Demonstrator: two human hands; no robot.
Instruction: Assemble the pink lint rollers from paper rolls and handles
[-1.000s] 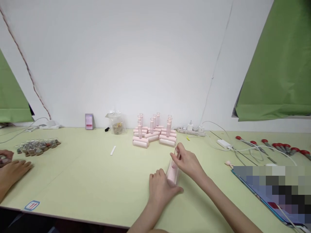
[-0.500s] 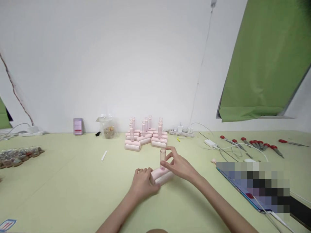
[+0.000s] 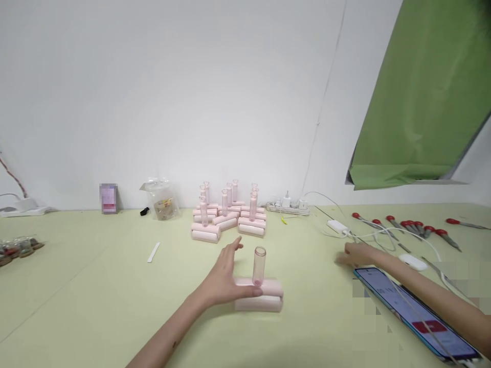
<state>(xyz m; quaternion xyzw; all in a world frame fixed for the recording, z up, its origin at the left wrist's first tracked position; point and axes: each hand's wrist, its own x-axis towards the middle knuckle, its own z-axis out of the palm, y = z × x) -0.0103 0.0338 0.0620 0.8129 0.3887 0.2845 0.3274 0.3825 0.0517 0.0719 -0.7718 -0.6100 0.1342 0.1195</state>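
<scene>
My left hand rests against the left end of a pink block made of stacked rolls, its thumb along the block's front and its fingers spread. A clear tube with pink inside stands upright on that block. My right hand lies far to the right on the table, beside the top edge of a phone; its fingers are partly hidden and blurred. A pile of similar pink blocks with tubes stands behind.
Red-handled screwdrivers and white cables with a charger lie at the right. A power strip, a plastic bag and a small card line the wall. Small jars sit at the far left; a white strip lies mid-table.
My right hand let go of the tube and moved right, to the phone's top edge. The tube now stands on the pink block. My left hand opened against the block.
</scene>
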